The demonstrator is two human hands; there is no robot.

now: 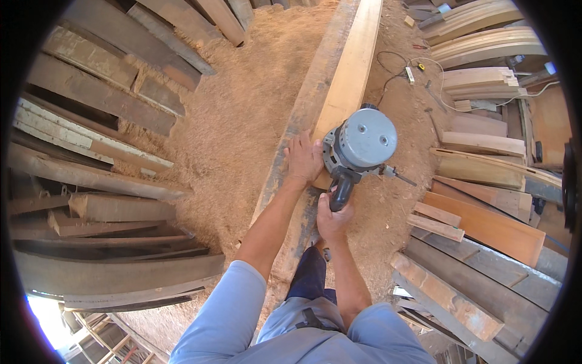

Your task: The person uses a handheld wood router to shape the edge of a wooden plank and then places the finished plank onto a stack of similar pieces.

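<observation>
left hand (303, 159) flat, open on plank (348, 79) | right hand (333, 218) gripping router (359, 148) handle | sawdust (236, 121) around

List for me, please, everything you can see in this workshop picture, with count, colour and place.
Power tool: one, grey round housing with a dark handle, standing on the long plank at centre.
Long plank: one, pale wood, running from the centre up to the top edge.
Dark beam: one, weathered grey-brown, lying along the plank's left side.
Sawdust: a wide tan layer over the floor.
Stacked boards: many, grey and brown, at left.
Cut planks: many, orange to pale, at right.
Curved wooden pieces: several, pale, upper right.
Cable: one, thin, on the floor upper right.
Left hand: flat on the wood beside the tool.
Right hand: closed on the tool's handle.
</observation>
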